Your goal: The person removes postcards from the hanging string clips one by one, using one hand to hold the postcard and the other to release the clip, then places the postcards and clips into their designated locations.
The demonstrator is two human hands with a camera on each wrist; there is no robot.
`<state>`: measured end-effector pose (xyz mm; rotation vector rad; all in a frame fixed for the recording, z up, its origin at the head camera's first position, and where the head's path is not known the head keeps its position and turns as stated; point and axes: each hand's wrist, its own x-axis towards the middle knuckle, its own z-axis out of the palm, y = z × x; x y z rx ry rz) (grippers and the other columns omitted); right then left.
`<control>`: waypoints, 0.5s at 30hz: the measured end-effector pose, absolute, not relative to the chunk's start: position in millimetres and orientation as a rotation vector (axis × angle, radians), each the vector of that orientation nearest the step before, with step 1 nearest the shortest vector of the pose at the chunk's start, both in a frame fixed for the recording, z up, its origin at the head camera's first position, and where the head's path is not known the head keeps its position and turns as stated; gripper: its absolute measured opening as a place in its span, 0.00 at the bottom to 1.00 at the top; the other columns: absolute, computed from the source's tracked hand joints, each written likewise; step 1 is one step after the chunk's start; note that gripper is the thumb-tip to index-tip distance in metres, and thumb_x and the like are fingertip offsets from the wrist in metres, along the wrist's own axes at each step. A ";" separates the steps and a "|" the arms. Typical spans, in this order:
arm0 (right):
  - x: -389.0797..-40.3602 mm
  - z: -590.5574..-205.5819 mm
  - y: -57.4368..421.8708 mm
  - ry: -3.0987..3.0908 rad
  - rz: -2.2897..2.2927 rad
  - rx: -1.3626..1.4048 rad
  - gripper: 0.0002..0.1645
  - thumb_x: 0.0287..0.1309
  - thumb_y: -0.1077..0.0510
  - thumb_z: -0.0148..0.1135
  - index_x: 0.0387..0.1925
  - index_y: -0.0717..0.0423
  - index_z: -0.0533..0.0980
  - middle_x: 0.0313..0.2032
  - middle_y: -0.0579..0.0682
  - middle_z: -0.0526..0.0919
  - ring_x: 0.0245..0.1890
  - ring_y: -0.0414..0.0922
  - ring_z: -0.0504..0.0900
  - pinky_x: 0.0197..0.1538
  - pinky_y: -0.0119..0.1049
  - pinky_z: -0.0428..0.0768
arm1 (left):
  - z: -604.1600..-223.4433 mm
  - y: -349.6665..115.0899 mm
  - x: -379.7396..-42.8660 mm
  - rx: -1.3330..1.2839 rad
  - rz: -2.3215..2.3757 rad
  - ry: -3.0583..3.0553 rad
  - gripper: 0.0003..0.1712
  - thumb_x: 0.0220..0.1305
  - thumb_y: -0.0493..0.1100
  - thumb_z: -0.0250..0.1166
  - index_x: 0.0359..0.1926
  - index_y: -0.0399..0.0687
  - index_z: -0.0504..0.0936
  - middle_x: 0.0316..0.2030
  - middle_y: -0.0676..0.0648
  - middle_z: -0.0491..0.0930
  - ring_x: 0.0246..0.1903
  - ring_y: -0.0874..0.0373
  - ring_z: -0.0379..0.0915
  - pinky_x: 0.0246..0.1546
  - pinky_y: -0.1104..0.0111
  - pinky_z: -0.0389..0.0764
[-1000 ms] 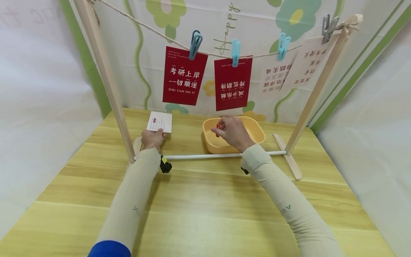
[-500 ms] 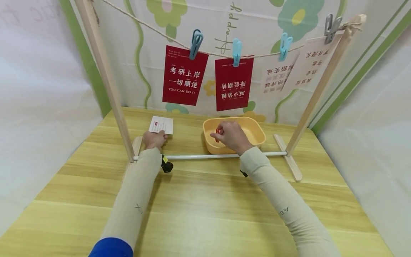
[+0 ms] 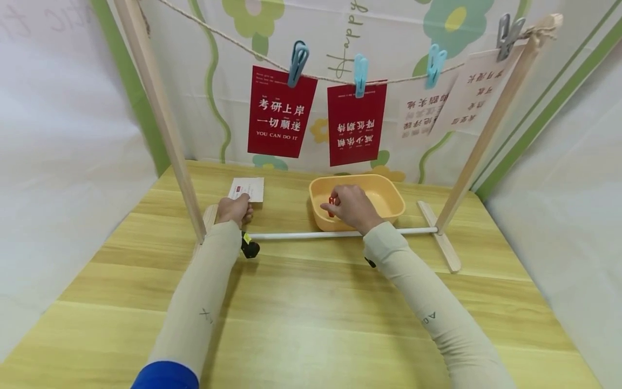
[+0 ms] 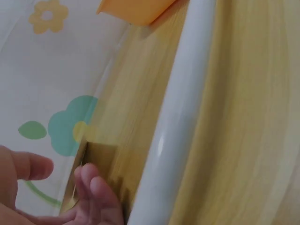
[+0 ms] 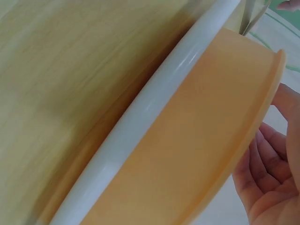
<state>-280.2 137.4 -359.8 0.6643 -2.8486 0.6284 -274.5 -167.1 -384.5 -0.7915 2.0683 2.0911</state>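
Observation:
At the back left of the table, my left hand [image 3: 234,209] holds the near edge of a small white printed card [image 3: 250,187], its thumb over the card. In the left wrist view, the card [image 4: 78,171] shows almost edge-on beside the curled fingers, with its shadow on the wood. My right hand [image 3: 357,206] is over the yellow plastic basin [image 3: 317,216], thumb and forefinger pinching a red clothespin [image 3: 332,205]. From the right wrist, the basin's wall [image 5: 187,136] hides the clothespin, and the other fingers curl behind the rim.
A wooden frame [image 3: 160,119] with a white crossbar [image 3: 301,235] stands across the table. Blue clothespins [image 3: 360,75] and a grey one [image 3: 508,37] sit along its twine [image 3: 228,38]. Red cards [image 3: 281,113] and white cards [image 3: 478,92] hang there before a flowered cloth.
The left thumb now reaches farther over the white card, which has shifted slightly right and looks flatter in view. The right hand keeps its pinch on the red clothespin and has dipped slightly.

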 end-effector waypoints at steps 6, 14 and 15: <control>-279.8 -360.4 136.7 -2.878 0.613 0.660 0.17 0.66 0.48 0.74 0.33 0.58 0.84 0.28 0.52 0.88 0.28 0.45 0.81 0.34 0.37 0.81 | -370.4 -176.5 -267.2 -0.784 1.993 1.986 0.32 0.80 0.48 0.52 0.76 0.40 0.60 0.30 0.53 0.80 0.27 0.67 0.79 0.34 0.77 0.83; -280.2 -358.2 139.9 -2.832 0.585 0.647 0.22 0.65 0.48 0.74 0.44 0.66 0.85 0.34 0.58 0.90 0.34 0.50 0.87 0.41 0.45 0.87 | -358.9 -178.5 -263.2 -0.691 1.870 1.984 0.32 0.81 0.50 0.51 0.75 0.35 0.63 0.35 0.49 0.82 0.31 0.65 0.82 0.38 0.77 0.85; -279.7 -357.9 140.1 -2.826 0.587 0.654 0.22 0.65 0.48 0.75 0.44 0.66 0.85 0.34 0.58 0.90 0.34 0.51 0.87 0.42 0.46 0.88 | -357.9 -177.9 -262.8 -0.678 1.860 1.986 0.29 0.81 0.50 0.52 0.72 0.34 0.66 0.35 0.49 0.82 0.31 0.65 0.82 0.39 0.77 0.85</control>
